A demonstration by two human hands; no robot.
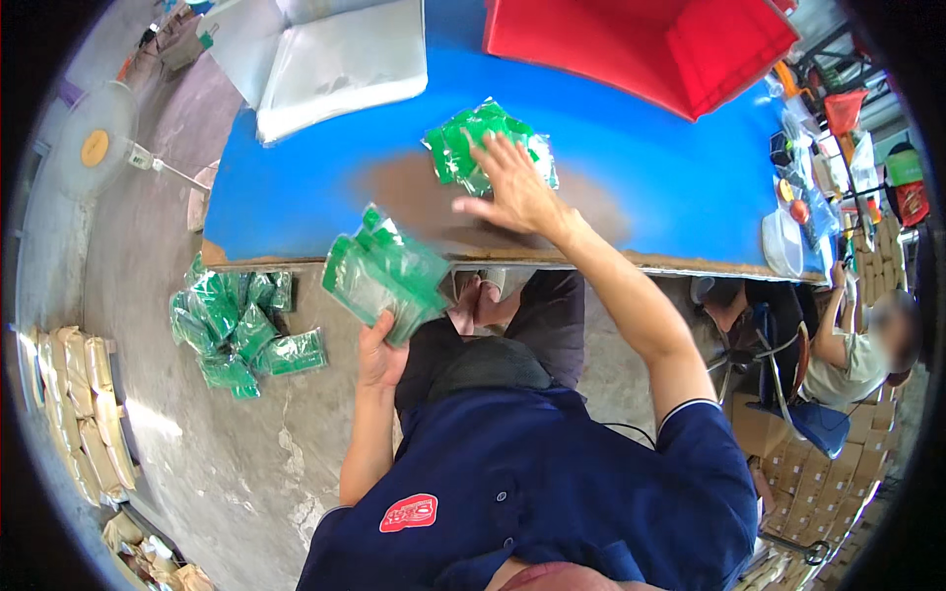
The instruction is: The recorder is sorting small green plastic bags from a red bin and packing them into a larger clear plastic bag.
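My left hand (pixel 382 353) is closed round the lower edge of a bunch of clear plastic packets with green contents (pixel 387 271), held just in front of the table's near edge. On the blue table lies a small heap of similar green packets (pixel 463 148). Over the near right side of that heap is my right hand (pixel 512 187), palm down with fingers stretched and thumb apart. Whether its fingertips touch the packets, I cannot tell.
A white bin (pixel 345 59) and a red bin (pixel 611 49) stand at the table's far side. More green packets (pixel 236 330) are piled on the floor to the left, near a fan (pixel 96 146). At right sits another person (pixel 852 360), beside a clear plastic tub (pixel 781 241).
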